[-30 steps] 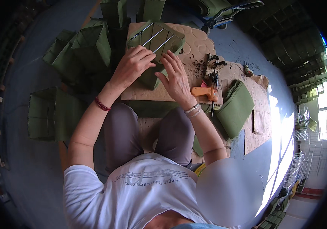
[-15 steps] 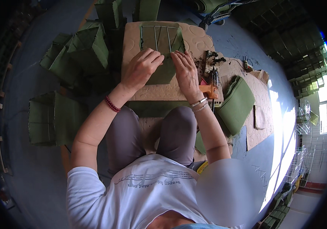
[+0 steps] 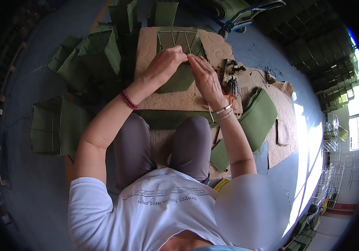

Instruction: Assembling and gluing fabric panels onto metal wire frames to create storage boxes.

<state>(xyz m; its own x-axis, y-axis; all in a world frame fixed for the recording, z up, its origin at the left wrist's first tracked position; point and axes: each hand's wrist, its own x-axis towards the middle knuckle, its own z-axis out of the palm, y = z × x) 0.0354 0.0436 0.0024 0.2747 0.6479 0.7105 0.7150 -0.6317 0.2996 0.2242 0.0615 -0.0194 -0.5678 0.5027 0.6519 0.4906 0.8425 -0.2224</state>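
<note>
A green fabric piece (image 3: 177, 81) with a metal wire frame (image 3: 173, 37) lies on the cardboard-topped work surface (image 3: 146, 54) before me. My left hand (image 3: 167, 63) is closed in a pinch over the frame's near part. Its fingertips meet those of my right hand (image 3: 206, 79), whose fingers are bent and pressed together at the fabric's right side. What the fingertips hold is too small to make out. A thin pale strand (image 3: 209, 113) loops down by my right wrist. Just beyond that wrist stands a dark-bladed tool (image 3: 232, 87), partly hidden.
Folded green fabric (image 3: 260, 115) lies right of my right forearm. Dark scraps (image 3: 232, 67) litter the cardboard's right edge. Open green fabric boxes (image 3: 100, 48) stand at the left, with another box (image 3: 58, 125) nearer me. A wheeled blue cart (image 3: 234, 25) is at the far right.
My left hand has moved right along the wire frame until its fingertips meet my right hand's. The pale strand now shows by my right wrist. The folded fabric at right appears shifted and more spread.
</note>
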